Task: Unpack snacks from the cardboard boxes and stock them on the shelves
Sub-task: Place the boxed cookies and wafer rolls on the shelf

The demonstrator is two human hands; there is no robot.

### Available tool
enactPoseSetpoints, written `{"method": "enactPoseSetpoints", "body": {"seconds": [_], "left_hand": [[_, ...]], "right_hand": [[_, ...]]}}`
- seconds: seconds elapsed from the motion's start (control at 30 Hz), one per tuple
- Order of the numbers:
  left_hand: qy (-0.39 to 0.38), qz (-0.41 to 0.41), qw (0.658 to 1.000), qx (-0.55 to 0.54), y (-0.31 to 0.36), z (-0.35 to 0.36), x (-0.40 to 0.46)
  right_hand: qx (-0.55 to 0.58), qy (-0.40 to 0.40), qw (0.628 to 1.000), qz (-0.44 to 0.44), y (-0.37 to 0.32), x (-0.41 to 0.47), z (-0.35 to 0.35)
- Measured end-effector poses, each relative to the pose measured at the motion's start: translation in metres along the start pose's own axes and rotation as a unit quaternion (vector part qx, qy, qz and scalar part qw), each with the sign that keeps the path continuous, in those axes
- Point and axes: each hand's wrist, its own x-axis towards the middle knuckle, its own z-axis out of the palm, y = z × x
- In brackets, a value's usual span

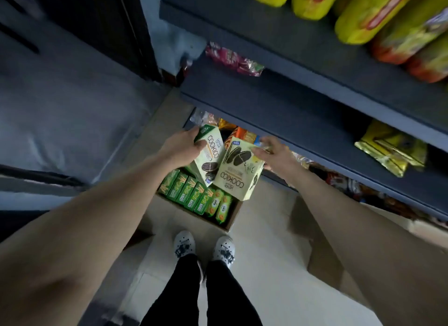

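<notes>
Two pale-green cardboard Cookico boxes, one gripped per hand — left hand point(180, 149) box point(209, 155) upright, right hand point(274, 153) box point(238, 170) tilted — dark grey shelves point(278, 112) just rightward.

An open carton point(232, 216) stands on the pale floor point(266, 265) beside dark shelves point(303, 95); yellow bags point(363, 17) lie on the top shelf, a pink packet point(232, 58) lower.

Bare forearms are seen, sleeves out of view, with black trousers point(218, 294) and white clogs point(224, 249) studded with charms.
</notes>
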Motion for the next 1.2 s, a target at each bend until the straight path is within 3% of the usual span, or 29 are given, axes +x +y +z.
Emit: {"method": "enactPoseSetpoints", "body": {"seconds": [0.37,0.63,0.8,1.0,1.1,1.2], "left_hand": [[0.116,0.129,0.983,0.065,0.122,-0.194,-0.061],[0.238,0.203,0.947,0.076,0.174,-0.303,-0.106],[0.302,0.23,0.923,0.06,0.196,-0.353,-0.124],[0.353,0.235,0.906,-0.004,0.219,-0.397,-0.13],[0.367,0.244,0.897,-0.031,0.234,-0.414,-0.129],[0.376,0.259,0.889,-0.042,0.254,-0.428,-0.128]], "right_hand": [[-0.167,0.074,0.964,-0.194,-0.144,-0.115,-0.135],[-0.267,0.107,0.935,-0.209,-0.232,-0.191,-0.223],[-0.312,0.205,0.888,-0.269,-0.271,-0.223,-0.264],[-0.12,0.297,0.916,-0.241,-0.305,-0.257,-0.303],[0.023,0.289,0.928,-0.233,-0.313,-0.269,-0.321],[0.09,0.273,0.928,-0.237,-0.314,-0.279,-0.336]]}}
